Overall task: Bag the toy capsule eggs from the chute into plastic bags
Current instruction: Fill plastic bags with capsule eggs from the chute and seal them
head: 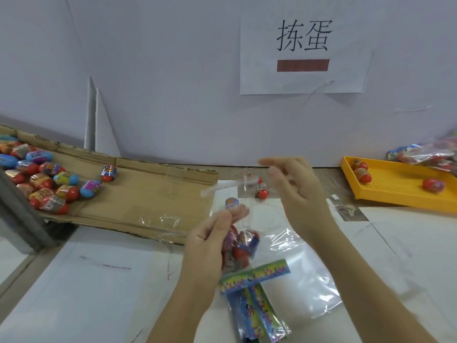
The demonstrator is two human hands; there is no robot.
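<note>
Our left hand (210, 235) clamps its grip on a crinkly clear plastic bag (230, 190) of glossy oval capsule eggs (243, 246). Our right hand (296, 191) is blurred, so we cannot tell its grip. A corrugated cardboard chute (148, 189) is at frame left and a perforated yellow tray (395, 186) at right.

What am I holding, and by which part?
A clear plastic bag of capsule eggs: left hand pinches its upper side, right hand its top edge.

- eggs heaped on the cardboard chute (148, 194) — about sixteen, overlapping, with one stray egg (108, 173) apart
- eggs in the yellow tray (395, 186) — three
- eggs inside the held bag (243, 248) — two at least
- loose eggs (262, 191) on the table behind the bag — two sure, maybe three
- hands — two: left hand (210, 241), right hand (299, 196)
- printed card strips (257, 274) — three
- paper sign (303, 78) — one
- filled bags (425, 154) far right — heaped, can't count
</note>
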